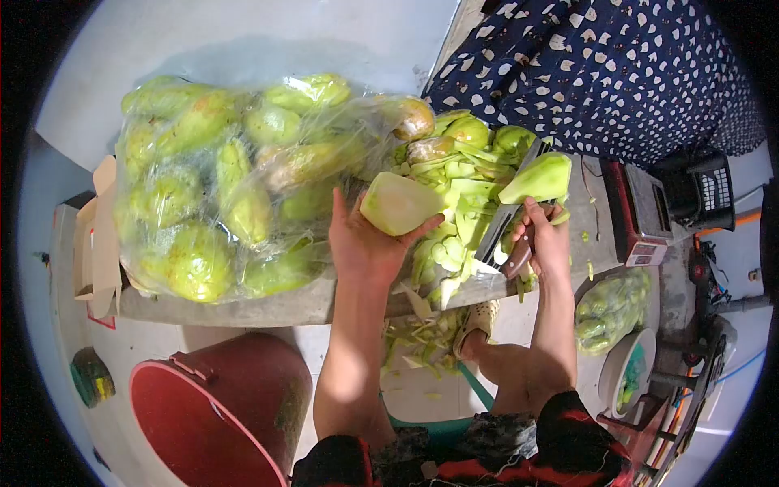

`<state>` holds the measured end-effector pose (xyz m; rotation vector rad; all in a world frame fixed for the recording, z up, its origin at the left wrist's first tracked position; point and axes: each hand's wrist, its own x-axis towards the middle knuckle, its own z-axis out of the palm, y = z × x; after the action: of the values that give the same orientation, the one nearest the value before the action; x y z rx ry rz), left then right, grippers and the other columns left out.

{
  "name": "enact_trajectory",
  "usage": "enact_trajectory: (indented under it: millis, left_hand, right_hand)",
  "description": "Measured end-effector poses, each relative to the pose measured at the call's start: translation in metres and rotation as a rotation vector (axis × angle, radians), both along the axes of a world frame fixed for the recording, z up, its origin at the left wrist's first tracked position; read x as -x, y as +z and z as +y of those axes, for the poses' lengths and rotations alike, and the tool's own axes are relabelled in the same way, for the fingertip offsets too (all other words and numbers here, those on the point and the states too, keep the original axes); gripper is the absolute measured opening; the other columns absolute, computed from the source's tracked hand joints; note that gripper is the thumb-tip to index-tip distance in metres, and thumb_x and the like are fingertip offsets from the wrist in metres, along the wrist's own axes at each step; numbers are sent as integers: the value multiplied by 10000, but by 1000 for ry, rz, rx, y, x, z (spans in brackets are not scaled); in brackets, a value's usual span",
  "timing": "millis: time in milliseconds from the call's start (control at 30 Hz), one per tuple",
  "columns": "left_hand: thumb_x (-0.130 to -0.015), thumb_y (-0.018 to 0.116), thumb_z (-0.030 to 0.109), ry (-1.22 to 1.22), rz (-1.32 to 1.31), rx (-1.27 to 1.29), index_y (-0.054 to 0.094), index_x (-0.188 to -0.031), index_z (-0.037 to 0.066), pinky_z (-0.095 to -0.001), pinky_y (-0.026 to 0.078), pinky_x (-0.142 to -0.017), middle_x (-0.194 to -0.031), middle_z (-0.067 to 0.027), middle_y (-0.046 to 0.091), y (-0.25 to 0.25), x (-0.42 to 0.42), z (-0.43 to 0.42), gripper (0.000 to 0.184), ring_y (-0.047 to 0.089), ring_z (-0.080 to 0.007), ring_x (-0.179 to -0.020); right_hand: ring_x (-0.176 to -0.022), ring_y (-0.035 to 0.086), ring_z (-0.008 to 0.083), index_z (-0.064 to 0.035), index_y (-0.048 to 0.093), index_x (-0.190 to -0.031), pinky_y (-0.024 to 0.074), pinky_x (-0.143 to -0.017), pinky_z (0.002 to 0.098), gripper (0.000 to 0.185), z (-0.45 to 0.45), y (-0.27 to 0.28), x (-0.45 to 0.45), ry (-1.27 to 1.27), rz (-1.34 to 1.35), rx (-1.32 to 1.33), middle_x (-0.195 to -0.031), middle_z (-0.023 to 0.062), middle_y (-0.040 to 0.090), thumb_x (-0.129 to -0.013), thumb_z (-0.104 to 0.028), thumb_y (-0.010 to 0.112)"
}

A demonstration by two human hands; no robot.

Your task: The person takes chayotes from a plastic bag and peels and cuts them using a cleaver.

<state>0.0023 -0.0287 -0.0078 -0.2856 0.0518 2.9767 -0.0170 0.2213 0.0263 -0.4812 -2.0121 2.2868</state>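
My left hand [369, 247] holds a pale, peeled fruit [400, 204] between thumb and fingers, palm up. In my right hand [547, 243] is the brown handle of a knife [518, 258], whose dark blade partly shows over the peelings. A bright green fruit piece [537, 178] lies against the fingertips of that hand; whether they grip it is unclear. Between and beyond my hands, green peelings [466, 223] are piled on the worktop [300, 304]. Left of them lies a large clear plastic bag of green fruit [235, 183].
A red bin [223, 414] stands below left, and a cardboard box [97, 235] at the worktop's left end. At right are a red scale [641, 215], a black basket [702, 188], bagged green produce [613, 310] and a white bucket [626, 373]. Patterned cloth [592, 77] hangs behind.
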Motion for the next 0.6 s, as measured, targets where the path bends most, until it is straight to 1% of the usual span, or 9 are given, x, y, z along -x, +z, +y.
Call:
enact_trajectory:
  millis: [33,100,133,200,267,400,500,533,600]
  left_hand:
    - [-954,368,578,-1,1,-1,361,-1388,14,-738,274,-1021,-1387,-257,427,2,0,1,712,381,-475,-1304]
    - [-956,420,466,-41,-146,-48,379,-1372,4,-712,288,-1041,-1381,-256,439,9,2,3,623,391,-476,-1300]
    - [-956,420,466,-47,-146,-49,379,-1372,4,-712,288,-1041,-1381,-256,439,10,1,4,623,391,-476,-1300]
    - [-927,458,354,-16,-194,34,398,-1358,-5,-682,299,-1062,-1387,-249,441,12,0,5,564,395,-461,-1304]
    - [-918,462,334,-8,-156,-7,408,-1352,-4,-667,308,-1067,-1384,-240,449,0,4,7,552,405,-443,-1303]
    - [-913,466,324,-33,-30,-65,420,-1343,-6,-627,328,-1079,-1379,-224,460,7,-1,7,543,427,-403,-1303]
    - [-912,469,328,-22,-79,-37,427,-1343,-4,-622,334,-1077,-1384,-220,458,14,-1,9,546,436,-390,-1300]
    - [-912,469,328,-17,-82,-38,427,-1343,-4,-622,334,-1077,-1384,-220,458,14,-1,9,546,436,-390,-1300]
    - [-912,461,315,51,-169,-6,417,-1361,-9,-621,341,-1071,-1386,-221,457,14,1,10,555,437,-392,-1297]
  right_hand:
    - [-521,543,133,-27,452,-902,487,-451,285,214,2,0,0,10,16,-49,-686,43,500,-928,-145,630]
    - [-516,541,132,-25,452,-897,483,-445,279,218,4,0,2,20,16,-109,-690,46,505,-928,-146,631]
    - [-511,538,130,-22,452,-892,478,-438,274,222,5,0,2,31,15,-170,-693,49,510,-927,-148,632]
    - [-509,538,129,-21,452,-890,479,-437,276,226,10,2,1,19,28,-188,-695,51,513,-925,-149,635]
    - [-500,536,127,-14,455,-887,478,-433,280,236,11,4,2,-14,86,-277,-688,55,519,-919,-155,641]
    - [-465,523,120,-29,477,-906,457,-418,271,183,5,5,3,-31,61,-277,-610,33,518,-938,-141,619]
    - [-490,538,124,-29,477,-900,456,-422,272,202,-2,0,-2,10,127,-286,-657,41,520,-930,-158,630]
    - [-464,529,118,-32,476,-901,440,-414,265,185,-7,1,-3,0,165,-262,-594,30,524,-947,-152,609]
    - [-460,529,120,-29,479,-897,439,-414,268,188,-10,4,-10,92,176,-255,-593,33,530,-949,-157,607]
